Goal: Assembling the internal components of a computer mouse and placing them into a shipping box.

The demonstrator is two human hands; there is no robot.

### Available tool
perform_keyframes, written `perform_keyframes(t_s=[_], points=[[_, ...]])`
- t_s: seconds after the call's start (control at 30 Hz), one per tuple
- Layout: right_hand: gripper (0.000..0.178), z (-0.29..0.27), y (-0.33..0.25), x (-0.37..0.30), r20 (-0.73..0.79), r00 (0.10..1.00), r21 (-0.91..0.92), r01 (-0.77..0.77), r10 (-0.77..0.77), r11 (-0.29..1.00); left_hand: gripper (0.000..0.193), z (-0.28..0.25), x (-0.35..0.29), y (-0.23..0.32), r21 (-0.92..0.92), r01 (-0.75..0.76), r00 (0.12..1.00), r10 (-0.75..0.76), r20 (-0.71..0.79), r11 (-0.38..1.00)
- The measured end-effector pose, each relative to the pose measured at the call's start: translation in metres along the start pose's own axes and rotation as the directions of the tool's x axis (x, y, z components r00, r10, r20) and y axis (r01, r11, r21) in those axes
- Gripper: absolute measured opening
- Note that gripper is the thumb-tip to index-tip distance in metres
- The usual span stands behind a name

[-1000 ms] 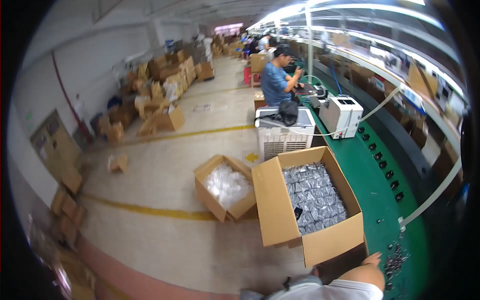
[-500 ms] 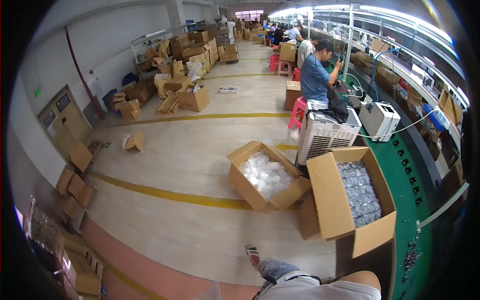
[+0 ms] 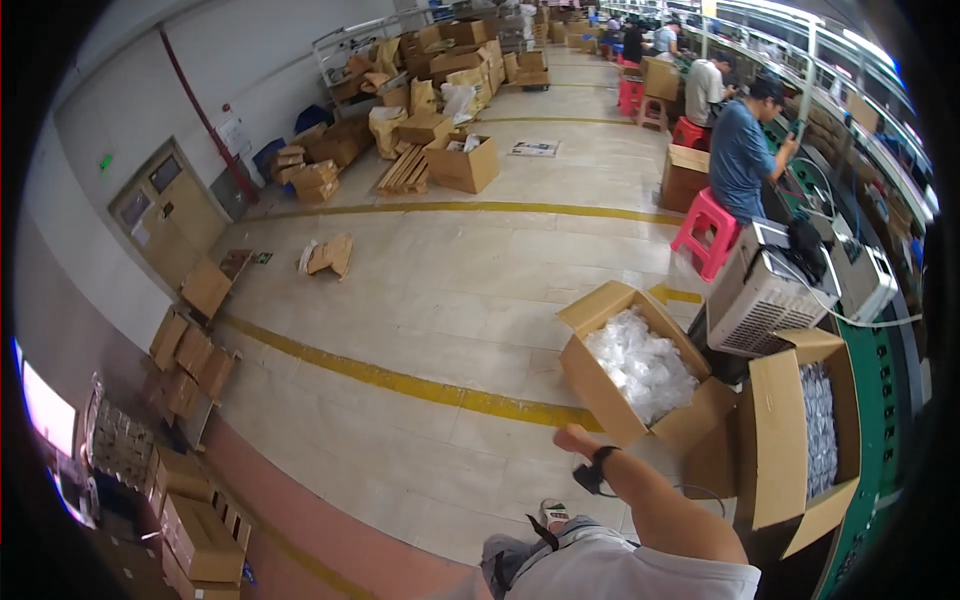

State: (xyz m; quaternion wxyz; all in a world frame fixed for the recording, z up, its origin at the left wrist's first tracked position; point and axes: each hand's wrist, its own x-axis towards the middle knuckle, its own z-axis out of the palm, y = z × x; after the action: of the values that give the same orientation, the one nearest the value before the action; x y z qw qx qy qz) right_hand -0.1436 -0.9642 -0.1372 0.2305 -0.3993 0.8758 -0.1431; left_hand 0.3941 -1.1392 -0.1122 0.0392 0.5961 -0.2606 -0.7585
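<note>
a red pipe [image 3: 205, 115] runs just right of the beige door [image 3: 168, 215]; above the door glows a small green light [image 3: 105, 161], perhaps a sign. well right of the door stands a pink stool [image 3: 708, 210].

Workshop, factory type, so we class it. We list: one long green desk [image 3: 868, 390] down the right side, bearing a row of small black parts [image 3: 885, 400]; several workers [image 3: 742, 150] seated along it on low stools [image 3: 707, 228]; strip lights [image 3: 780, 12] overhead; one white machine [image 3: 868, 285]. On the pale floor [image 3: 480, 270] we note yellow lines [image 3: 400, 378] and one arrow [image 3: 676, 294]. Further: cardboard boxes [image 3: 465, 165] massed toward the left wall [image 3: 295, 70]; one open box of clear plastic [image 3: 590, 388]; one open box of grey packets [image 3: 778, 440].
</note>
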Motion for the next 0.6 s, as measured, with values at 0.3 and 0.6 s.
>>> perform_keyframes(t_s=[0.3, 0.6], points=[[0.018, -0.073, -0.142, 0.146, 0.151, 0.95, 0.78, 0.056, -0.273, 0.624, 0.044, -0.031, 0.077, 0.041, 0.046, 0.154, 0.985, -0.157, 0.069, 0.987], [0.038, -0.457, -0.307, 0.104, -0.871, 0.432, 0.228, 0.778, -0.235, 0.586, 0.041, 0.015, 0.121, 0.349, 0.536, 0.202, 0.969, -0.088, -0.23, 0.82]])
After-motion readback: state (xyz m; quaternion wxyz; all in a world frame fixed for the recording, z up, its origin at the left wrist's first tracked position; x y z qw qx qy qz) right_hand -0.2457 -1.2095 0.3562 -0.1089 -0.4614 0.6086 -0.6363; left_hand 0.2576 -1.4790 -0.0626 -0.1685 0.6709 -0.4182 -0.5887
